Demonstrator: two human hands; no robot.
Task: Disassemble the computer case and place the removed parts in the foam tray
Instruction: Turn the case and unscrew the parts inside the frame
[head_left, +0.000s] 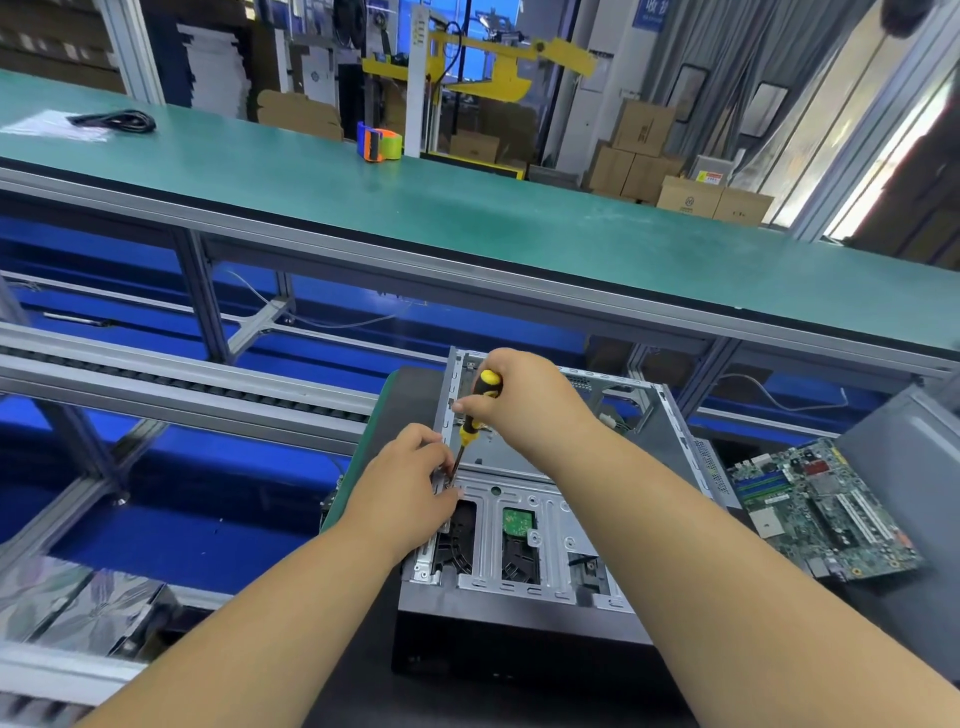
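A screwdriver (480, 410) is being gripped by the right hand (519, 402); its tip is being steadied by the left hand (415, 478), pinching, against the stiff, sharp-edged, probably heavy computer case (524, 530).

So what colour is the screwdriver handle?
Yellow and black; the screwdriver in the right hand shows in the head view.

Item: my two arms, entering from the six o'clock edge. My left hand (410, 480) and my right hand (524, 400) are both bare, no gloves. Both forearms are uncovered along the whole length in view; no sleeve or cuff shows on either. Wrists carry no watch, strap or band. No rings show on the fingers that can be seen. Fingernails on my left hand look short and plain; those on my right are hidden from view.
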